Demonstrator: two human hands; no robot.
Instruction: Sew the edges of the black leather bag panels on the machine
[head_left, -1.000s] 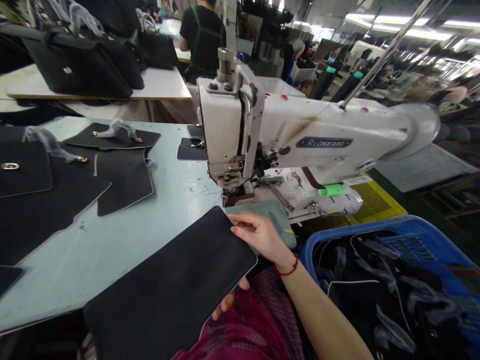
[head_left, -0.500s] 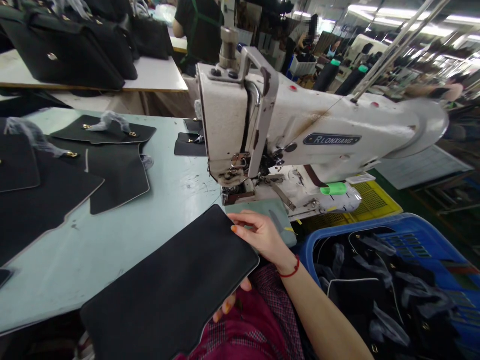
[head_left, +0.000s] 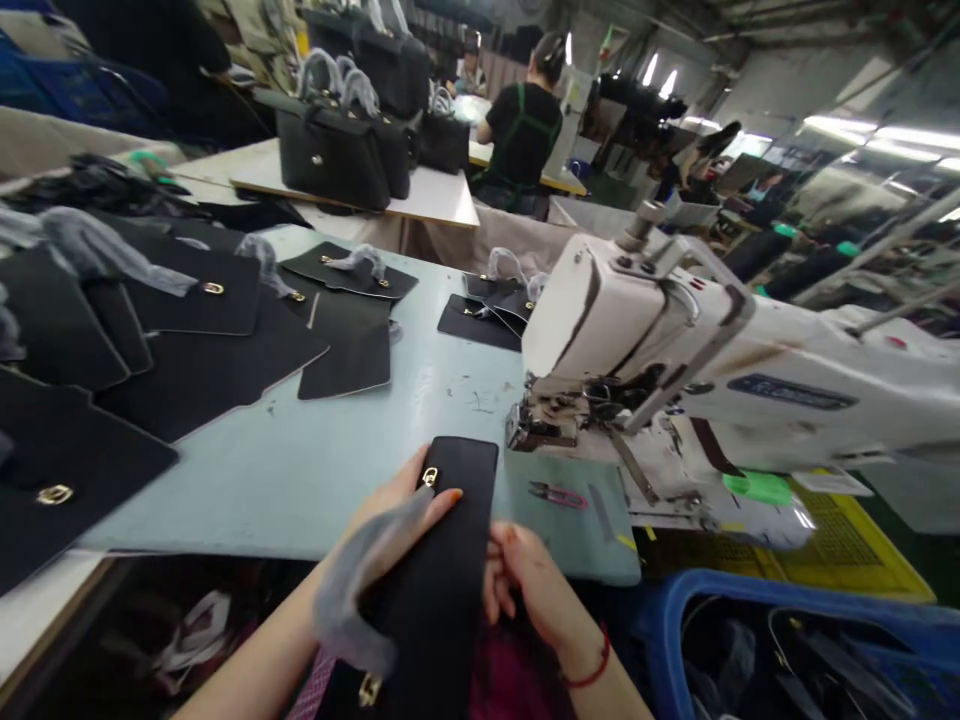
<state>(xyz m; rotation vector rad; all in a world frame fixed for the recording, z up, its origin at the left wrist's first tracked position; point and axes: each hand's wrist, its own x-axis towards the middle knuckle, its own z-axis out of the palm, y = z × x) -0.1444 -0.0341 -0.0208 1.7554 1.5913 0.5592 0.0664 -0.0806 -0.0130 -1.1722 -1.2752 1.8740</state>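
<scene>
Both my hands hold a narrow black leather piece with a gold ring fitting near its far end, lying across the front edge of the pale green table. My left hand lies over its left side, fingers curled on it, with a wisp of grey plastic wrap over the wrist. Along the piece's right edge my right hand, with a red bracelet, grips it. The white sewing machine stands just beyond, to the right.
Several black leather panels with gold fittings cover the table's left and back. Small snips lie by the machine. A blue crate of black parts sits at lower right. Finished black bags stand on a far table, where a person works.
The wide black panel my right hand held is gone from view; both hands now hold a narrow piece with a gold ring. My view has swung left and tilted.
</scene>
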